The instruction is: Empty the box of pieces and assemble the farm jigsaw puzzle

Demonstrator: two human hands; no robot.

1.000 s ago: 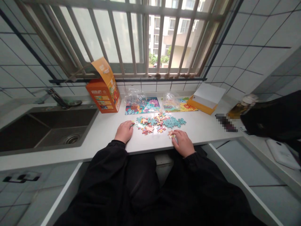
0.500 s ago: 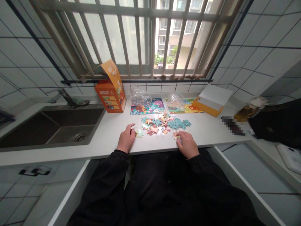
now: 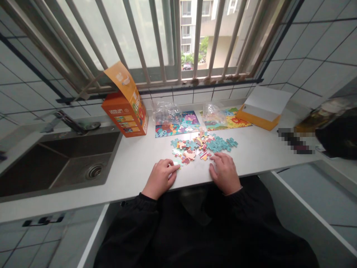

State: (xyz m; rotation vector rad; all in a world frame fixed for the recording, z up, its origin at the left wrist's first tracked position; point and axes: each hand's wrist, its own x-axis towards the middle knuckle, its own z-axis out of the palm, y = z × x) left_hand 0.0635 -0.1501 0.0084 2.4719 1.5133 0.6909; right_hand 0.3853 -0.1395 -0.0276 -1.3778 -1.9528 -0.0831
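My left hand (image 3: 161, 176) rests at the near side of the counter, fingers stretched to the right. Its index fingertip lies on a pale green puzzle piece (image 3: 178, 163), partly covered by the fingers. To the right, my right hand (image 3: 225, 172) is loosely bent over the counter, thumb and index finger apart; whatever lies under the palm is hidden. Just beyond its fingertips is a striped puzzle piece (image 3: 205, 155). A loose pile of puzzle pieces spreads between and beyond both hands, with teal backs (image 3: 220, 143) on the right and pink and cream pieces (image 3: 189, 155) nearer the left hand.
Behind the pile lie two colourful picture sheets (image 3: 189, 124) (image 3: 240, 121) with clear plastic bags (image 3: 166, 112). An orange puzzle box (image 3: 122, 115) stands left, an opened yellow box (image 3: 260, 117) right. The sink (image 3: 111, 163) is at far left, a blurred dark object (image 3: 297, 141) at right.
The view has shifted and come closer. My left hand has moved right, its fingers now over the pale green piece. A tan piece at my right fingertips is now out of sight.
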